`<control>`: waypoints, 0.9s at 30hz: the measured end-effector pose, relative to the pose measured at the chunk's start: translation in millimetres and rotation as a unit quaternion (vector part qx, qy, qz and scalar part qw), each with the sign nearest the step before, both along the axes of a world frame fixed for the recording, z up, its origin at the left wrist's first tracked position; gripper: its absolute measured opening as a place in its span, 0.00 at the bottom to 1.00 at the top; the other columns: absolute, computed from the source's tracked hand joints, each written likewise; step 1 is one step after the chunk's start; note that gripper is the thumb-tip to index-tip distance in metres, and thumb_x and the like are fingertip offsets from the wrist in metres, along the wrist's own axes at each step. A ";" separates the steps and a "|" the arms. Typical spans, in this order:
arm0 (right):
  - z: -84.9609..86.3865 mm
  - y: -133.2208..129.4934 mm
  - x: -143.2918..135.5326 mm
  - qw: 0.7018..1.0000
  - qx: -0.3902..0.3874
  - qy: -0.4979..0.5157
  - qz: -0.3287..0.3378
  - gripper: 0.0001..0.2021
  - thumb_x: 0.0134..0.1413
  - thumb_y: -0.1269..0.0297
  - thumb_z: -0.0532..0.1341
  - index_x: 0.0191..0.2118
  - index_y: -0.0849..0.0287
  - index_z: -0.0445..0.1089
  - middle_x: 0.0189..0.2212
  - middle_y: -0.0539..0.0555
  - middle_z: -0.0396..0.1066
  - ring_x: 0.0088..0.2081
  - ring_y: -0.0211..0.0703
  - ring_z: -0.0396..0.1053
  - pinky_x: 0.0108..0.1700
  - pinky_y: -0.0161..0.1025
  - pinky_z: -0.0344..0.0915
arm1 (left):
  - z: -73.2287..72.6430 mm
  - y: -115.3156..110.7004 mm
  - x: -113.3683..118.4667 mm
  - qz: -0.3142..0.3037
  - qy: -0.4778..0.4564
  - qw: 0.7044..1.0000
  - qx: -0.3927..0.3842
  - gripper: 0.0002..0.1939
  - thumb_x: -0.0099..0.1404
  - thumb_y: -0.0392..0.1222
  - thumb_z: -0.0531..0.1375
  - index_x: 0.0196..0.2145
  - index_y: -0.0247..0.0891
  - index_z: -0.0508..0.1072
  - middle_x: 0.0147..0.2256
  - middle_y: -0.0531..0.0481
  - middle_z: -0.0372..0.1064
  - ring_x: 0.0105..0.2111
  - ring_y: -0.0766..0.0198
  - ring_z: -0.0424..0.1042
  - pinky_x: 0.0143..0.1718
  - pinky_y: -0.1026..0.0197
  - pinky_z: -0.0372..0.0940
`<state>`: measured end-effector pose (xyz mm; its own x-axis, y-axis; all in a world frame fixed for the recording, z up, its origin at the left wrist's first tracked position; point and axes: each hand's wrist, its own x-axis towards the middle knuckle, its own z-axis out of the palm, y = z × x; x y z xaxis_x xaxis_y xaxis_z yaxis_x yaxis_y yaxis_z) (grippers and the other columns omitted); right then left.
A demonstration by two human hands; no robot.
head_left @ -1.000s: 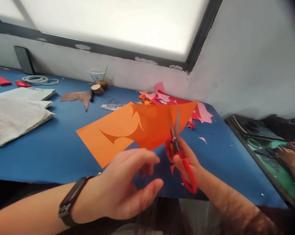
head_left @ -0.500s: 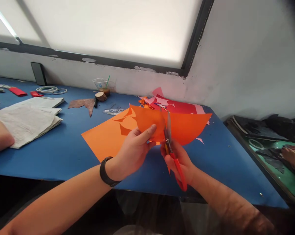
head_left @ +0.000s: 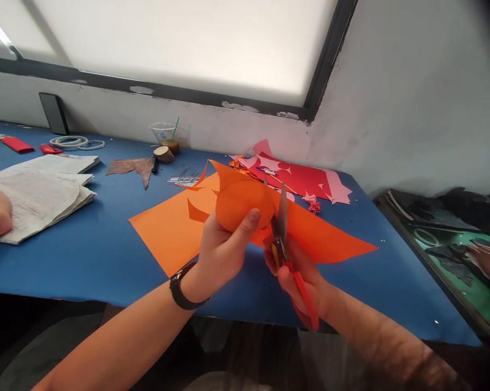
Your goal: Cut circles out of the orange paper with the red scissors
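Between the thumb and fingers of my left hand [head_left: 226, 247] is a sheet of orange paper [head_left: 330, 233], held above the table. A rounded outline shows on the part by my thumb, and the sheet's pointed end reaches out to the right. My right hand [head_left: 299, 277] grips red-handled scissors [head_left: 283, 214], their blades apart and pointing up at the paper beside the rounded part. Under my left hand lies another, lighter orange sheet [head_left: 163, 228] on the blue table, with orange offcuts on it.
Red paper [head_left: 305, 176] and pink scraps lie at the back right. Behind on the left are a plastic cup [head_left: 167, 133], a wood piece [head_left: 163, 154], tape rolls [head_left: 69, 142], a phone [head_left: 53, 113] and stacked papers [head_left: 45, 190]. Another person's hand [head_left: 489, 260] is at the far right.
The orange sheet has turned in my left hand, so its right end now hangs lower and reaches farther right. The scissors stay at the paper. The view has shifted slightly.
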<state>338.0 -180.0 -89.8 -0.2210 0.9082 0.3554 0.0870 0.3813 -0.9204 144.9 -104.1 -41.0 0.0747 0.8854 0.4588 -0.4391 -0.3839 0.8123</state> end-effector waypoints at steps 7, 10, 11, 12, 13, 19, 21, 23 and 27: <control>-3.4 -6.5 1.1 1.000 0.018 0.001 0.019 0.25 0.79 0.37 0.71 0.72 0.32 0.74 0.56 0.54 0.73 0.46 0.52 0.79 0.50 0.52 0.86 | -3.1 1.8 -7.8 0.041 0.033 0.998 0.041 0.15 0.79 0.57 0.80 0.46 0.43 0.92 0.43 0.46 0.90 0.42 0.52 0.89 0.48 0.54 0.84; -9.6 -6.3 2.5 1.000 0.005 -0.012 0.012 0.26 0.78 0.35 0.71 0.73 0.32 0.74 0.58 0.55 0.74 0.46 0.52 0.79 0.52 0.54 0.88 | -6.8 3.6 -11.5 0.054 0.050 0.993 0.088 0.11 0.81 0.54 0.78 0.50 0.46 0.93 0.46 0.46 0.91 0.45 0.50 0.90 0.51 0.52 0.86; -11.4 -6.3 2.9 1.000 0.000 -0.014 0.009 0.27 0.77 0.34 0.72 0.73 0.32 0.74 0.59 0.55 0.74 0.46 0.53 0.79 0.52 0.55 0.88 | -8.0 4.3 -12.3 0.057 0.056 0.991 0.104 0.10 0.81 0.52 0.78 0.52 0.47 0.94 0.46 0.46 0.91 0.46 0.50 0.90 0.51 0.51 0.87; -13.0 -6.2 3.2 1.000 -0.004 -0.015 0.007 0.27 0.76 0.33 0.72 0.72 0.32 0.75 0.59 0.55 0.74 0.47 0.53 0.79 0.52 0.54 0.88 | -9.3 4.9 -12.8 0.058 0.058 0.990 0.119 0.08 0.82 0.50 0.78 0.53 0.48 0.94 0.46 0.47 0.92 0.45 0.51 0.91 0.51 0.52 0.87; -14.3 -6.2 3.5 1.000 -0.004 -0.013 0.005 0.27 0.76 0.33 0.72 0.72 0.32 0.75 0.58 0.55 0.74 0.48 0.53 0.80 0.51 0.53 0.88 | -10.6 5.4 -13.1 0.057 0.055 0.988 0.131 0.06 0.82 0.47 0.77 0.53 0.49 0.94 0.46 0.48 0.92 0.45 0.52 0.91 0.50 0.53 0.87; -8.5 -9.4 4.5 1.000 0.008 -0.006 0.011 0.27 0.76 0.32 0.73 0.72 0.29 0.75 0.57 0.54 0.73 0.48 0.54 0.80 0.53 0.54 0.88 | -14.5 3.5 -13.5 0.026 0.015 0.995 0.099 0.06 0.80 0.44 0.79 0.53 0.46 0.94 0.45 0.49 0.92 0.44 0.54 0.91 0.48 0.56 0.87; 0.1 -13.1 5.1 1.000 -0.019 -0.021 0.013 0.26 0.77 0.34 0.73 0.73 0.28 0.75 0.59 0.55 0.74 0.51 0.57 0.81 0.56 0.57 0.88 | -11.4 1.9 -14.2 0.015 0.007 0.996 0.082 0.07 0.80 0.46 0.80 0.52 0.45 0.94 0.45 0.48 0.92 0.44 0.53 0.91 0.50 0.55 0.87; 10.5 -17.5 5.5 0.999 -0.028 -0.028 0.005 0.29 0.75 0.31 0.73 0.73 0.32 0.76 0.57 0.56 0.76 0.49 0.59 0.81 0.56 0.60 0.89 | -5.6 0.5 -15.4 0.010 0.015 0.995 0.095 0.05 0.80 0.45 0.80 0.50 0.45 0.95 0.43 0.48 0.92 0.43 0.52 0.91 0.49 0.54 0.87; 28.4 -23.4 2.3 0.996 -0.056 -0.055 -0.027 0.34 0.69 0.24 0.74 0.70 0.34 0.78 0.56 0.57 0.79 0.51 0.66 0.84 0.60 0.69 0.91 | 8.4 -3.1 -17.0 -0.001 0.031 0.991 0.127 0.03 0.81 0.40 0.76 0.47 0.47 0.94 0.38 0.53 0.91 0.38 0.55 0.89 0.45 0.55 0.86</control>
